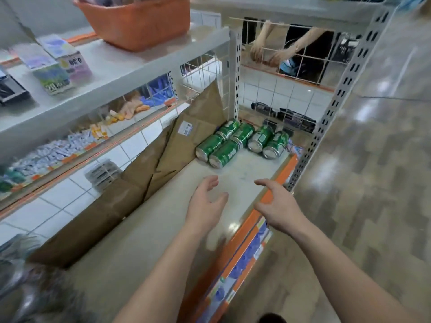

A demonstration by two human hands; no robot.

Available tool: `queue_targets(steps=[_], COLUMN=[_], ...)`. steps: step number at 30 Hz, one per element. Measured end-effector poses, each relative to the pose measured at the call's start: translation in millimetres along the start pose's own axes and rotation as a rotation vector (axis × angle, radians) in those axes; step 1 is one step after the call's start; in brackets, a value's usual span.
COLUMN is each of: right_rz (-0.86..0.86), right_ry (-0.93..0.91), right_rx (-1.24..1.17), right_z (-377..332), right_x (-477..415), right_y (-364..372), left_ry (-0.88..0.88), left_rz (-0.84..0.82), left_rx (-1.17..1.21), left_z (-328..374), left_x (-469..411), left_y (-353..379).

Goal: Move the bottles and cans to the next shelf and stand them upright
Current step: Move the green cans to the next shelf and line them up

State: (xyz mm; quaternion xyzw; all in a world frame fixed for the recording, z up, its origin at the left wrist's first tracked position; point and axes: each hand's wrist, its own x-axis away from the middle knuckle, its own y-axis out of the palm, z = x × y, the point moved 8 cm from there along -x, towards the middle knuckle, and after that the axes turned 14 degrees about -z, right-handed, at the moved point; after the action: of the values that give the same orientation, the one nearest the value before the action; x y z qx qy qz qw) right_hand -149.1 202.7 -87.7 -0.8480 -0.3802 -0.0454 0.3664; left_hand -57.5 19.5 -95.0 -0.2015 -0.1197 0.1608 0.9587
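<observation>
**Cans lying flat, both hands reaching in empty**

Six green cans [240, 143] are seen lying on their sides on the shelf [163, 217], well beyond both hands. They are bunched against one another near the wire grid panel [279, 96], ends turned toward the hands. None has been stood upright, so the reach is judged to be for a pickup. The left hand [206, 201] is held out over the shelf, fingers spread and loosely curved, nothing gripped. The right hand [277, 208], beside it above the orange shelf edge [263, 201], is likewise opened and empty. Brown cardboard [140, 180] is propped to the left of the left hand.
</observation>
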Motion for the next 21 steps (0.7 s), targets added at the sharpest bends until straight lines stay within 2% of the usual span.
queue_targets(steps=[8,10,13,15,19,21], right_rz=[-0.148,-0.134,-0.047,-0.008,-0.018,-0.01], right_ry=[-0.138,-0.141,-0.151,-0.193,-0.217,-0.226], right_rx=[0.256,0.208,0.079,0.024,-0.086,-0.116], right_z=[-6.7,-5.8,-4.1,-4.3,4.0,5.8], right_x=[-135.7,-165.2,-196.2,-210.1,-227.5,-231.5], right_y=[-0.7,-8.7,-32.8,-48.5,-67.3,-74.9], left_ry=[-0.193,-0.195,-0.11,-0.09,-0.247,-0.298], left_rz=[0.036,0.081,0.142,0.145,0.167,0.179], left_rx=[-0.023,-0.162,-0.536,-0.66,-0.985,-1.016], left_z=[-43.5,-41.1,-13.8,1.5,1.6,2.8], left_x=[-96.1,-121.1,-164.5,-192.2,-225.7,-229.3], left_y=[4.1,4.9,11.6,19.9,32.3,33.7])
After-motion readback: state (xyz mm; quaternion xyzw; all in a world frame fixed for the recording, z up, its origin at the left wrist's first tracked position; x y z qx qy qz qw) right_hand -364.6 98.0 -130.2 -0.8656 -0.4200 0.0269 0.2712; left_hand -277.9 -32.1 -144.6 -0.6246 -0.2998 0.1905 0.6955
